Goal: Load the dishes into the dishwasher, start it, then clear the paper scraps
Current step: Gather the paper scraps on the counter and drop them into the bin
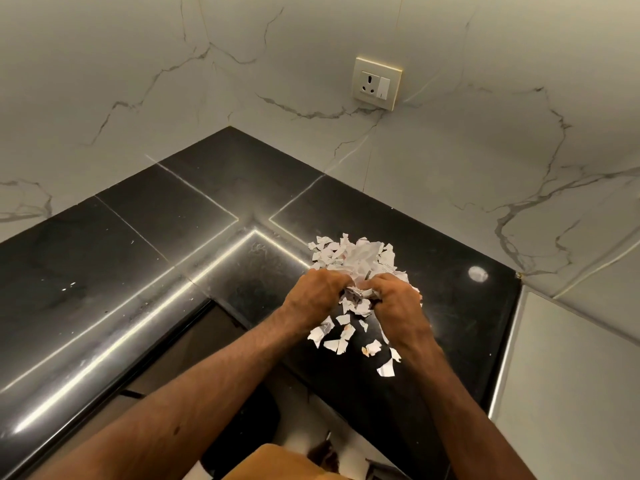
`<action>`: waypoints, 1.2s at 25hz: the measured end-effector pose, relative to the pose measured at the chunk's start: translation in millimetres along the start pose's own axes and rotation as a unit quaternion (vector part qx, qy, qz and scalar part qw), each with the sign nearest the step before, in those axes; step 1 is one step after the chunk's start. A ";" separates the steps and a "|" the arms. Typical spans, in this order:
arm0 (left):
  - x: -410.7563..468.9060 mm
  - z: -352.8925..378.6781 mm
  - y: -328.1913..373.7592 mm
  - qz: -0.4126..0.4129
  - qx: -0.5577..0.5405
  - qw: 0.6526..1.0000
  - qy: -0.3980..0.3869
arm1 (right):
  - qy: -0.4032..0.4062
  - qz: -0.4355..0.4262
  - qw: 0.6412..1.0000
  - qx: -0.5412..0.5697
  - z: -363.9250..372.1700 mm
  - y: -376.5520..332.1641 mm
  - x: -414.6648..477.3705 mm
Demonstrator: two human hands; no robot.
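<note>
A heap of torn white paper scraps (353, 258) lies on the black stone countertop (194, 216), near the right wall. My left hand (317, 296) and my right hand (396, 301) sit side by side at the heap's near edge, fingers curled into the scraps and gripping a bunch between them. Several loose scraps (337, 337) are scattered on the counter below and between my wrists. No dishes or dishwasher are in view.
The L-shaped counter runs into a corner of white marble-look walls. A wall socket with a switch (377, 83) sits above the counter. The counter's right end (512, 306) meets a white side panel. Its front edge drops to a dark gap below my arms.
</note>
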State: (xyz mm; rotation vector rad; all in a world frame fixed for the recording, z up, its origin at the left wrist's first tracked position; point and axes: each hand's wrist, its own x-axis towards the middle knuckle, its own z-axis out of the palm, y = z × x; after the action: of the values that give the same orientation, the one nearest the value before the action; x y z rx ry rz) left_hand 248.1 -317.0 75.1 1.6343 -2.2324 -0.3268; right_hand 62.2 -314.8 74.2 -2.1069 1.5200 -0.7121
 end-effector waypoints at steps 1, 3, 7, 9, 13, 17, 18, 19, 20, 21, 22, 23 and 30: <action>-5.4 -1.6 -1.1 -0.003 0.005 1.000 0.003 | 0.001 -0.007 1.000 0.003 2.6 -2.2 -0.9; -16.7 -5.3 -4.6 -0.002 0.009 1.000 0.009 | 0.001 -0.028 1.000 -0.003 9.4 -6.9 -2.7; -47.3 -17.2 -20.5 0.001 0.001 1.000 0.027 | -0.005 -0.053 0.999 -0.013 27.3 -28.3 -9.1; -65.3 -20.6 -34.3 -0.011 0.011 0.999 0.032 | -0.012 -0.058 0.998 -0.010 39.0 -43.8 -12.9; -122.2 -35.3 -68.2 -0.050 0.029 0.998 0.030 | -0.051 -0.092 0.994 -0.001 74.7 -92.0 -31.0; -187.5 -50.3 -97.7 -0.107 0.034 0.993 0.041 | -0.099 -0.111 0.989 0.015 117.3 -135.2 -51.3; -206.2 -52.2 -106.3 -0.127 0.032 0.991 0.033 | -0.113 -0.113 0.987 0.014 129.7 -146.8 -57.7; -225.8 -52.4 -115.0 -0.146 0.029 0.988 0.034 | -0.128 -0.114 0.985 0.011 143.7 -156.4 -64.8; -243.3 -52.6 -122.8 -0.163 0.029 0.986 0.031 | -0.140 -0.110 0.984 0.006 155.7 -167.0 -71.4; -261.0 -52.0 -132.3 -0.177 0.026 0.983 0.033 | -0.151 -0.108 0.983 0.005 170.7 -177.3 -76.7; -275.1 -51.9 -140.7 -0.191 0.019 0.981 0.036 | -0.161 -0.108 0.981 -0.001 182.2 -188.2 -81.1; -287.5 -51.0 -148.5 -0.206 0.011 0.977 0.043 | -0.172 -0.112 0.979 -0.002 193.8 -196.0 -84.2; -340.7 -4.4 -198.5 -0.326 -0.100 0.939 0.052 | -0.249 -0.097 0.963 -0.042 272.1 -203.8 -97.0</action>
State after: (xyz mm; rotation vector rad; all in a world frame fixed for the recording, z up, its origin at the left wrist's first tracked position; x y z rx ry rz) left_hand 514.8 -53.5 -47.2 2.1702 -1.4636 -0.5916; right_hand 357.9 -147.0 -22.6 -2.2916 1.0960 -0.1525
